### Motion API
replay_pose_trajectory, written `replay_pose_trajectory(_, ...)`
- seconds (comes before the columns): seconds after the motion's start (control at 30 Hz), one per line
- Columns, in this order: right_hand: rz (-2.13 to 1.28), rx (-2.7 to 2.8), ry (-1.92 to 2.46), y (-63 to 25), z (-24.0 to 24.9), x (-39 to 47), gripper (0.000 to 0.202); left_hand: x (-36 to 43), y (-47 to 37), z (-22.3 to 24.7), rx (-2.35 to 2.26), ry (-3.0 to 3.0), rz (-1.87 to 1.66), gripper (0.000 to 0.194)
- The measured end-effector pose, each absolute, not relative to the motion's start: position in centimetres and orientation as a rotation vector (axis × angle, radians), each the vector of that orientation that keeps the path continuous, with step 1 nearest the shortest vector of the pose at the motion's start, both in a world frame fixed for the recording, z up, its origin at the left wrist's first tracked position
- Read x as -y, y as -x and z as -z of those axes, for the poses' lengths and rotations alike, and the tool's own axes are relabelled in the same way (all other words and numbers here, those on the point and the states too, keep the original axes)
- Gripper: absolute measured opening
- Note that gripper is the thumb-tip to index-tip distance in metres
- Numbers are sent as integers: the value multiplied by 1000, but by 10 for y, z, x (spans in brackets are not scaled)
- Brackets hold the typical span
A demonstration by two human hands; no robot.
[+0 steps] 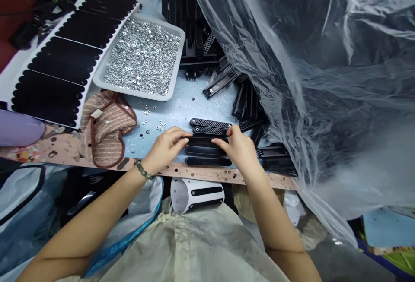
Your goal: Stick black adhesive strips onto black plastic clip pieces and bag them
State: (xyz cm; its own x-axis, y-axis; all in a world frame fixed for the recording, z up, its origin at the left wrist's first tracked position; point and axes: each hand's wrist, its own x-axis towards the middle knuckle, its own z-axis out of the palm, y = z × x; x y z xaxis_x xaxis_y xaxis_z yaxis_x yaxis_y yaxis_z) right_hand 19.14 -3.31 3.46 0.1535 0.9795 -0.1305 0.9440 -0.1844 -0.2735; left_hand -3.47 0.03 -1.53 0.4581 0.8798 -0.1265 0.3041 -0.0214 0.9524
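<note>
My left hand and my right hand pinch the two ends of a slim black plastic bar over the front of the table. Beyond it lie two black bars with a mesh pattern, the far mesh bar and the near mesh bar, with silver washers at their ends. My right fingertips are close to the right ends of these. Two smooth black bars, one behind the other, lie on the near side, parallel to the held one.
A white tray full of small metal washers stands at the back left. Beside it is a sheet of black adhesive strips. A striped cloth lies in front. More black parts and clear plastic sheeting fill the right.
</note>
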Motion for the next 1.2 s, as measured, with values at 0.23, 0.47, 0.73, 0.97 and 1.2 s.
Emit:
replay_pose_trajectory(0.23, -473, 1805, 2039, -202, -62, 82, 19, -7, 24, 6, -1091, -1539, -624, 29)
replay_pose_trajectory(0.47, -727, 2329, 1640, -177, -34, 186, 45, 57, 61, -35, -1139, -1881, -455, 24)
replay_pose_trajectory(0.73, -918, 2326, 1574, -159, 0, 226, 47, 134, 47, 28, -977, -1370, -153, 26)
replay_pose_trajectory(0.97, -586, 1943, 1667, -160, -9, 212, 33, 140, 49, 18, -815, -1535, -242, 14)
replay_pose_trajectory(1.2, -489, 2162, 1552, -155, -16, 196, 35, 145, 46, -1, -778, -1715, -287, 21)
